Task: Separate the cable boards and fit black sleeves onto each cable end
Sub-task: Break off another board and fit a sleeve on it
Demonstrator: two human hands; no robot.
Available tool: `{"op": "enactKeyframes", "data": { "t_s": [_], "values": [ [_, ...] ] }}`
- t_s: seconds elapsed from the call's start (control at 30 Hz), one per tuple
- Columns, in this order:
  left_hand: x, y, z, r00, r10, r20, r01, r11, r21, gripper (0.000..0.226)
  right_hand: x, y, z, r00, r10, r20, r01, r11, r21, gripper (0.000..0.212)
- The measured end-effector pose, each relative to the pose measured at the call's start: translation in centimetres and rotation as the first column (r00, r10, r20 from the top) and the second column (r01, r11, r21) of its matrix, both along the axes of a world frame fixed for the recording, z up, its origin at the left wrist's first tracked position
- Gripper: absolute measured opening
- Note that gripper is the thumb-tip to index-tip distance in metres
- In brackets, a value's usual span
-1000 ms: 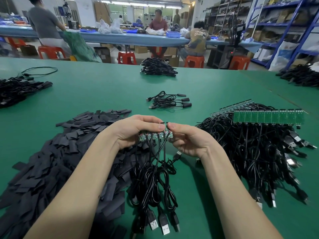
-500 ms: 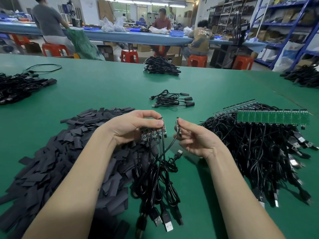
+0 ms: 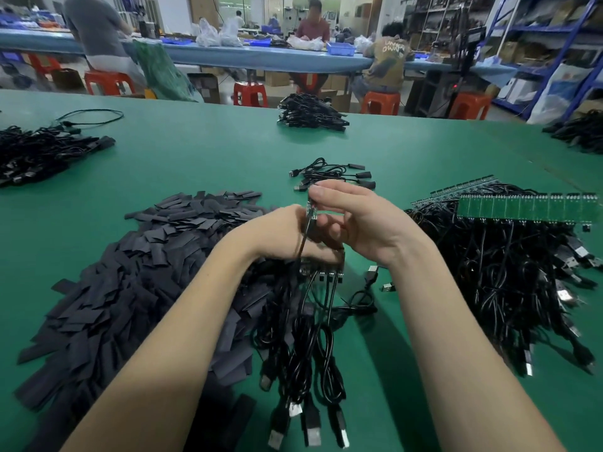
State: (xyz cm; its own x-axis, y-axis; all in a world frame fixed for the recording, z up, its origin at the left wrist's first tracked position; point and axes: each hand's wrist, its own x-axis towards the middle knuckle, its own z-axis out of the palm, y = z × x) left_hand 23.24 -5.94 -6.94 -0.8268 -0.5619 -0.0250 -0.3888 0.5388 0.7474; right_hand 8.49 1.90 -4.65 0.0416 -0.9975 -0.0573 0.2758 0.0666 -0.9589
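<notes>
Head view: right hand [image 3: 362, 223] pinches separated board [image 3: 311, 210] above left hand [image 3: 280, 233].

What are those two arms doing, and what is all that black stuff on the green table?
The picture comes from a camera worn on a person's head, so the arms belong to that person. The right hand pinches one small circuit board with its cable hanging down. The left hand holds a short strip of boards whose USB cables dangle toward the green table. The flat black pieces at left are a pile of black sleeves. At right lies a heap of more cables joined to a long green board strip. A few finished-looking cables lie farther back.
</notes>
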Motion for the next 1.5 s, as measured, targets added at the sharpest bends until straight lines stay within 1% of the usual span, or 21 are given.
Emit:
{"op": "enactKeyframes", "data": {
  "t_s": [0.1,0.13,0.17,0.2,0.23,0.3,0.4,0.47,0.5,0.53,0.57,0.6,0.63,0.7,0.8,0.97,1.07,1.13,1.33,1.4,1.5],
  "values": [
    [-0.2,-0.3,-0.2,0.967,0.2,-0.16,-0.202,0.979,0.001,0.008,0.0,-0.5,-0.8,0.99,-0.138,-0.025,0.14,0.988,0.059,0.009],
    [0.0,-0.6,-0.1,0.925,0.304,-0.23,-0.28,0.951,0.13,0.013,0.0,-0.7,-1.1,0.983,-0.185,-0.013,0.185,0.98,0.067,0.009],
    [0.2,-0.8,0.1,0.885,0.377,-0.272,-0.28,0.9,0.334,0.016,0.0,-1.0,-1.3,0.974,-0.227,0.012,0.225,0.972,0.071,0.01],
    [0.4,-1.0,0.2,0.867,0.405,-0.291,-0.208,0.824,0.527,0.017,0.2,-1.1,-1.5,0.965,-0.26,0.042,0.257,0.964,0.072,0.01],
    [0.7,-1.2,0.3,0.868,0.394,-0.303,-0.125,0.763,0.634,0.018,0.3,-1.3,-1.8,0.955,-0.289,0.066,0.285,0.956,0.073,0.011],
    [1.2,-1.4,0.2,0.876,0.368,-0.313,-0.058,0.723,0.689,0.018,0.5,-1.7,-2.0,0.943,-0.319,0.094,0.313,0.947,0.073,0.013],
    [1.5,-1.4,0.0,0.841,0.446,-0.306,-0.116,0.701,0.703,0.01,0.5,-2.0,-2.6,0.942,-0.321,0.096,0.314,0.946,0.082,0.027],
    [1.5,-1.4,-0.1,0.831,0.475,-0.29,-0.152,0.695,0.703,0.011,0.5,-2.2,-3.4,0.931,-0.36,-0.064,0.363,0.93,0.057,0.024],
    [1.4,-1.4,-0.1,0.823,0.491,-0.287,-0.164,0.688,0.707,0.011,0.4,-2.2,-4.0,0.878,-0.39,-0.278,0.401,0.916,-0.018,0.015],
    [1.4,-1.4,-0.2,0.816,0.504,-0.284,-0.174,0.682,0.711,0.011,0.3,-2.1,-4.5,0.731,-0.413,-0.543,0.412,0.902,-0.132,0.013],
    [1.3,-1.5,-0.2,0.811,0.513,-0.283,-0.182,0.679,0.711,0.012,0.1,-2.1,-5.2,0.522,-0.4,-0.753,0.355,0.905,-0.234,0.019],
    [1.2,-1.4,-0.2,0.81,0.516,-0.278,-0.192,0.682,0.706,0.012,0.0,-2.2,-5.8,0.346,-0.339,-0.875,0.246,0.933,-0.264,0.026],
    [1.1,-1.4,-0.3,0.813,0.515,-0.272,-0.202,0.688,0.697,0.013,-0.1,-2.2,-6.2,0.231,-0.256,-0.939,0.141,0.963,-0.228,0.032],
    [1.1,-1.4,-0.4,0.819,0.51,-0.263,-0.218,0.7,0.68,0.014,-0.2,-2.2,-6.6,0.136,-0.135,-0.981,0.015,0.991,-0.134,0.04],
    [1.0,-1.3,-0.5,0.822,0.506,-0.261,-0.215,0.701,0.679,0.015,-0.5,-2.1,-6.5,0.127,-0.124,-0.984,0.057,0.991,-0.118,0.03],
    [0.7,-1.2,-0.7,0.832,0.489,-0.262,-0.203,0.708,0.677,0.012,-0.9,-2.0,-6.6,0.07,-0.247,-0.967,0.156,0.96,-0.234,0.004],
    [0.6,-1.2,-0.9,0.842,0.475,-0.256,-0.204,0.719,0.664,0.011,-1.2,-2.0,-6.8,0.172,-0.244,-0.954,0.078,0.969,-0.234,0.013],
    [0.5,-1.1,-1.0,0.846,0.468,-0.255,-0.202,0.724,0.66,0.011,-1.2,-2.1,-6.7,0.175,-0.199,-0.964,0.013,0.98,-0.2,0.028],
    [0.5,-1.3,-1.3,0.847,0.466,-0.255,-0.202,0.727,0.657,0.012,-1.3,-2.3,-6.9,0.17,-0.235,-0.957,0.06,0.972,-0.229,0.01],
    [0.5,-1.3,-1.4,0.849,0.461,-0.257,-0.194,0.725,0.661,0.012,-1.4,-2.2,-6.8,0.203,-0.298,-0.933,0.116,0.953,-0.28,0.007],
    [0.5,-1.2,-1.3,0.851,0.455,-0.262,-0.182,0.724,0.666,0.012,-1.4,-1.9,-6.0,0.363,-0.42,-0.832,0.245,0.904,-0.349,0.009]
  ]
}}
